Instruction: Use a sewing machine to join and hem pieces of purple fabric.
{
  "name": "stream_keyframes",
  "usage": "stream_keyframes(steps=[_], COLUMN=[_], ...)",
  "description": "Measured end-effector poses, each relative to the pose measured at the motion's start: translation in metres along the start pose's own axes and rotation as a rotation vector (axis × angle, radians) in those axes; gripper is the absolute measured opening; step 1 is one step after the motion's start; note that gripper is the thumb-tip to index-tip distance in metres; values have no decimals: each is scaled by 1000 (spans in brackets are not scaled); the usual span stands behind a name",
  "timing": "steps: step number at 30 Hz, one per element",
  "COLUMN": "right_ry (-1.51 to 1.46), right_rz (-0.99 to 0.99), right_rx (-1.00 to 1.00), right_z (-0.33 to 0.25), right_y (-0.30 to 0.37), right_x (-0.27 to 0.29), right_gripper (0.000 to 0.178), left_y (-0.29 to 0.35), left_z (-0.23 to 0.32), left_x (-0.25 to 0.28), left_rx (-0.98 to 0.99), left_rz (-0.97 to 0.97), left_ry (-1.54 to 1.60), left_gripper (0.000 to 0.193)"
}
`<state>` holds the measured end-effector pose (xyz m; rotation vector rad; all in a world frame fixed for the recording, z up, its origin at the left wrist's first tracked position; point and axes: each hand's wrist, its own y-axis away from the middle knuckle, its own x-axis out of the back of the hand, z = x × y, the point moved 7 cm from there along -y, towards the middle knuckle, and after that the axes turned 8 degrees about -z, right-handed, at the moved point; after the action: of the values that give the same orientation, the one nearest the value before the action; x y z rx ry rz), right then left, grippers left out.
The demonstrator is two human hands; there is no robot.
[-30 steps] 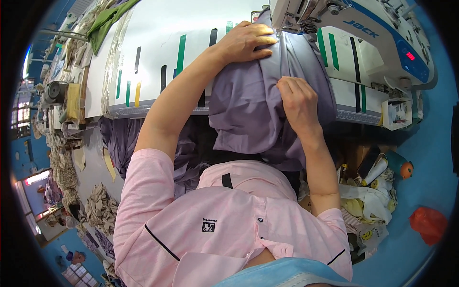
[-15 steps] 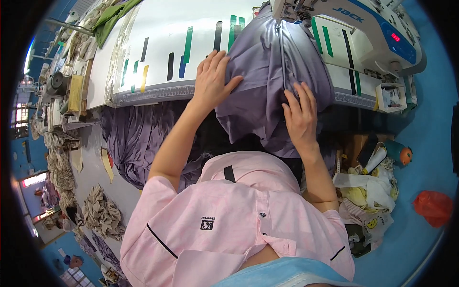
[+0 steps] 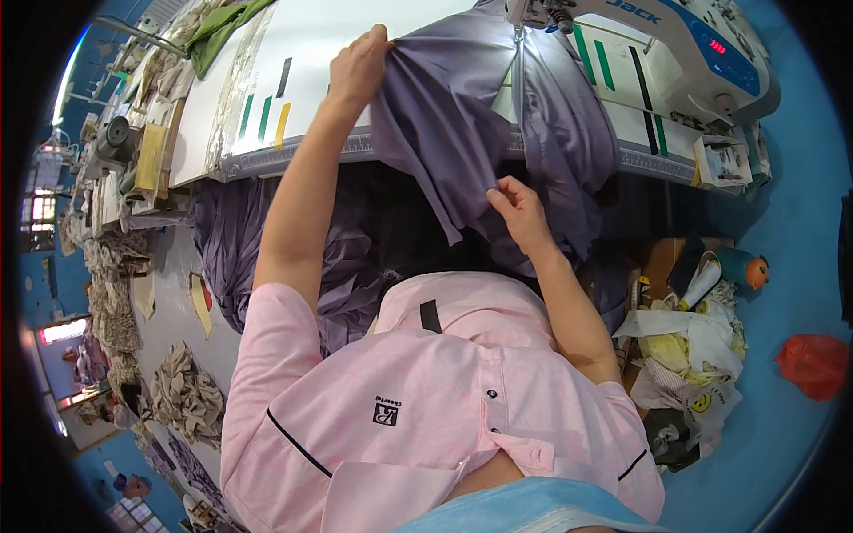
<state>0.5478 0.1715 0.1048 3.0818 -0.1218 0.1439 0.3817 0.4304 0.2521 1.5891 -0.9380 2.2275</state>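
Observation:
A piece of purple-grey fabric (image 3: 435,107) runs from under the needle area of a white and blue sewing machine (image 3: 657,44) and hangs over the table's front edge. My left hand (image 3: 357,69) is raised at the fabric's left side, its fingers closed on the edge and pulling it taut to the left. Lower down, my right hand (image 3: 520,213) pinches the hanging edge between thumb and fingers. Between the left panel and the right part of the fabric, a gap shows, with a narrow strip leading up to the lit needle area.
A ruler strip (image 3: 302,153) lines the front of the white sewing table (image 3: 213,142), which bears coloured tape marks. More purple fabric (image 3: 235,249) is heaped below at left. A small white box (image 3: 724,164) sits at the table's right end, above a pile of scraps and bags (image 3: 684,355).
My left hand has gone from lying spread on the fabric to gripping its edge, further up and left. My right hand has moved down and left and now pinches the edge; the fabric has opened apart.

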Motion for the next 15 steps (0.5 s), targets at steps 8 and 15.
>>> stream_keyframes(steps=[8,15], right_ry=[-950,-1062], right_rz=[-90,-24], right_rx=[-210,-139], right_z=[3,27], right_y=[30,-22], right_x=[-55,-32], right_gripper=[33,32], left_y=[37,43], left_z=[2,-6], left_x=[-34,-29], left_rx=[34,-18], left_rz=[-179,-85], left_ry=[-134,-76], left_gripper=[17,21])
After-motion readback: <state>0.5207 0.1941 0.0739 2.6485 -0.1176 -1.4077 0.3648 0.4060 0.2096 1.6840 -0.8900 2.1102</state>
